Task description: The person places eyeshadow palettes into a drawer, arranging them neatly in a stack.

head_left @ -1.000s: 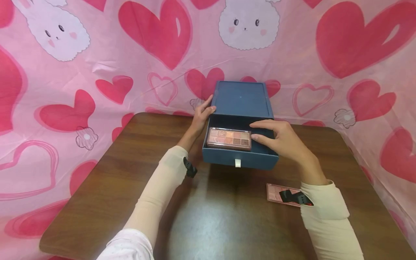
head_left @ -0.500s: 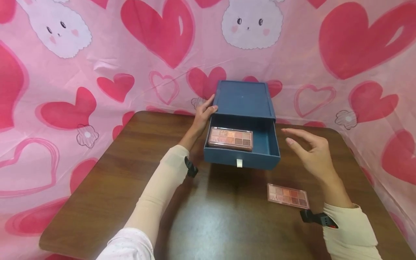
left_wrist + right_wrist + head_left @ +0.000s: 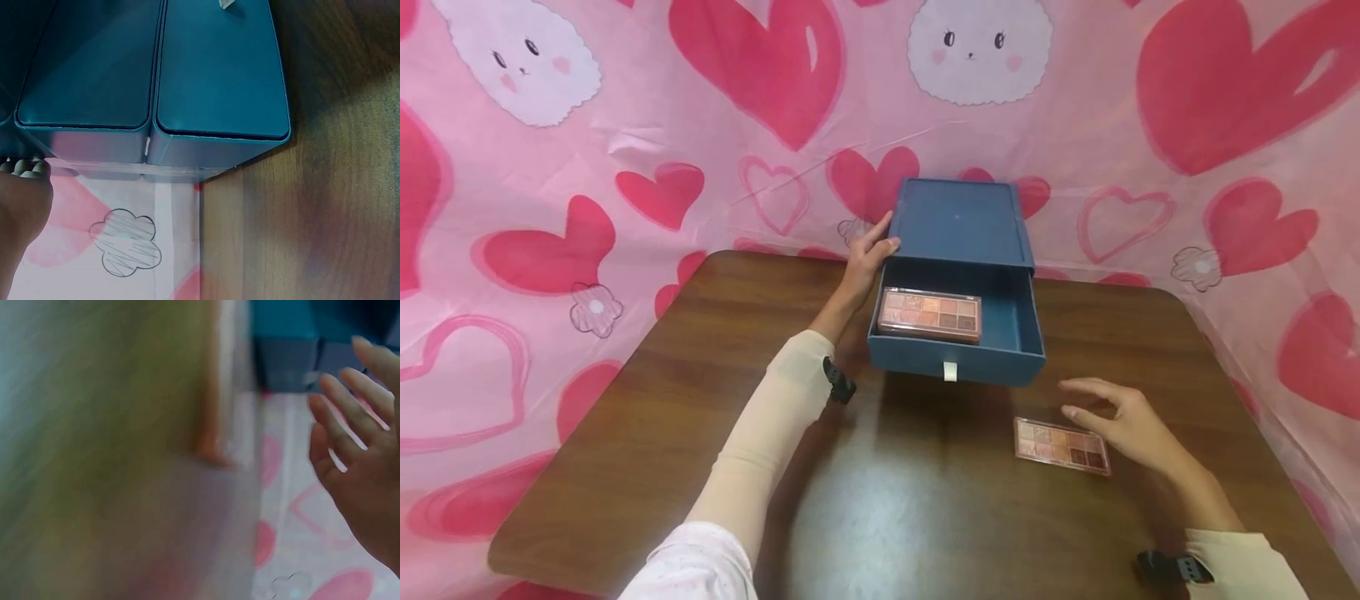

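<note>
A blue drawer box (image 3: 958, 221) has its top drawer (image 3: 917, 357) pulled out. My left hand (image 3: 863, 265) rests against the box's left side, fingers straight along it and thumb at the front edge. Inside the drawer's left part lies an eyeshadow palette (image 3: 929, 314) with a clear lid. A second eyeshadow palette (image 3: 1062, 446) lies on the table in front of the box, to the right. Just beyond that palette's right end hovers my right hand (image 3: 1131, 421), fingers loosely extended, holding nothing. The right wrist view shows the same hand (image 3: 362, 444) with its fingers spread.
The brown wooden table (image 3: 700, 358) carries the box near its back edge. Two closed drawer fronts (image 3: 219, 69) show below the pulled-out drawer in the left wrist view. A pink heart-print cloth (image 3: 760, 200) hangs behind and beside the table.
My right hand has left the drawer, moved right, then come down toward me beside the palette on the table. The left hand stays at the box; both palettes lie where they were.
</note>
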A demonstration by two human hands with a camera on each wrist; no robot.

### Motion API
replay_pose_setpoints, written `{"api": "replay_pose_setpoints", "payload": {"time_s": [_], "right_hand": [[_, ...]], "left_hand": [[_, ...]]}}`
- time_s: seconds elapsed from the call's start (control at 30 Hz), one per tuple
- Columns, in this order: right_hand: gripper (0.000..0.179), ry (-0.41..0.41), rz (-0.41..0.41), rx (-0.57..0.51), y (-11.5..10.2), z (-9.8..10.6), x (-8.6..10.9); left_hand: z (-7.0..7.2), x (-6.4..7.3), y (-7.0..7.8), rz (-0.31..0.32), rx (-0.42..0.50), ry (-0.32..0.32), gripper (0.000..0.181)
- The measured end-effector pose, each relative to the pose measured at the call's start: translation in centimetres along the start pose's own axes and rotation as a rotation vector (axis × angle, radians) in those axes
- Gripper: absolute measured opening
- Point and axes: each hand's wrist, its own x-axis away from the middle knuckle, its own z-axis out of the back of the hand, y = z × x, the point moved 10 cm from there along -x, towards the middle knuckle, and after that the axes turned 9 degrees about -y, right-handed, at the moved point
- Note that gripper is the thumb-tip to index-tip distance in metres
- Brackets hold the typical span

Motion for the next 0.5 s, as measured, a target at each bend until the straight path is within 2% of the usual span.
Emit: {"api": "replay_pose_setpoints", "payload": {"time_s": [0.13, 0.23, 0.37, 0.5], "right_hand": [[0.042, -0.126, -0.006, 0.05, 1.6, -1.8, 1.4], [0.049, -0.176, 0.0, 0.075, 2.2, -2.4, 2.1], [0.059, -0.198, -0.005, 0.097, 2.8, -2.7, 2.7], [0.064, -0.216, 0.0, 0.061, 3.1, -2.9, 3.2]], "left_hand": [[0.1, 0.1, -0.1, 0.013, 0.001, 0.011, 0.062], [0.1, 0.1, -0.1, 0.019, 0.004, 0.009, 0.06], [0.0, 0.0, -0.1, 0.023, 0.01, 0.008, 0.059], [0.0, 0.0, -0.1, 0.024, 0.004, 0.01, 0.059]]}}
